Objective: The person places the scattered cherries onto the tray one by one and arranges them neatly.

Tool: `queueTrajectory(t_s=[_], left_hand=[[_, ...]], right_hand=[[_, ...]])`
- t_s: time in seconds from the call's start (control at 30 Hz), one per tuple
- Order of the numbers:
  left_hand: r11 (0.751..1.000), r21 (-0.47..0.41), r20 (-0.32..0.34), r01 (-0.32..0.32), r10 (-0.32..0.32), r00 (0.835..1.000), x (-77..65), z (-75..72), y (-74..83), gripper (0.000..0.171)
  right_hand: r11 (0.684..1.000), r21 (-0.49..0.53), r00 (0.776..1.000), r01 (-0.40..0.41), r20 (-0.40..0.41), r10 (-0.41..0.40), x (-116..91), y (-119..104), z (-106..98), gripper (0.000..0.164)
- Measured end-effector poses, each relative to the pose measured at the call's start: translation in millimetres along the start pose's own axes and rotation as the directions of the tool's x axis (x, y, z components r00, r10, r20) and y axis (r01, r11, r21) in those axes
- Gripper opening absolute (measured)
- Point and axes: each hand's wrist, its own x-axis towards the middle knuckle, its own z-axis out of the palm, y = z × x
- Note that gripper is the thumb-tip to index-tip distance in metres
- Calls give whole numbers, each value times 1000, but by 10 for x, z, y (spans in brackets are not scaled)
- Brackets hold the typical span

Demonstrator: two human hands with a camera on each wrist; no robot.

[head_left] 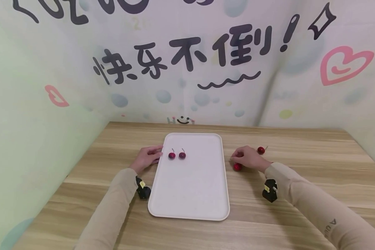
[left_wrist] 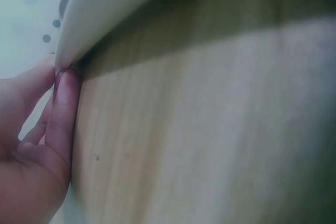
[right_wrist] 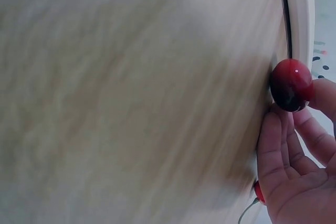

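A white tray (head_left: pixel 187 187) lies on the wooden table, with two dark red cherries (head_left: pixel 172 156) standing stem-up in its upper left part. My left hand (head_left: pixel 146 158) grips the tray's left edge, thumb at the rim and fingers against the side; the left wrist view shows these fingers (left_wrist: pixel 62 114) at the rim. Right of the tray, my right hand (head_left: pixel 247 157) has its fingertips together at a red cherry (right_wrist: pixel 291 85), its thumb touching the fruit. That cherry's stem is hidden. Another red cherry (head_left: pixel 261 150) with a stem lies just beyond the right hand.
The wooden table (head_left: pixel 325 166) extends on both sides of the tray. Behind it hangs a white printed cloth (head_left: pixel 187 100) with dark lettering and pink hearts. A black wrist camera (head_left: pixel 270 191) hangs under the right sleeve, another (head_left: pixel 142 189) beside the tray's left edge.
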Motion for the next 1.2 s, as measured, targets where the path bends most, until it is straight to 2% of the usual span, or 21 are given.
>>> queueTrajectory(t_s=[0.8,1.07,1.2], left_hand=[[999,40,-8,7,-7,1000,-16,4,2,39],[999,34,0,7,-7,1000,-8,-4,-5,40],[999,32,-5,9,-9,1000,-5,-4,-8,40]], right_hand=[[995,99,998,21,53,-26,-25,-30,-13,8],[992,108,995,66,63,-73,-57,-65,-16,16],[990,128,996,63,53,-70,-60,-73,-3,21]])
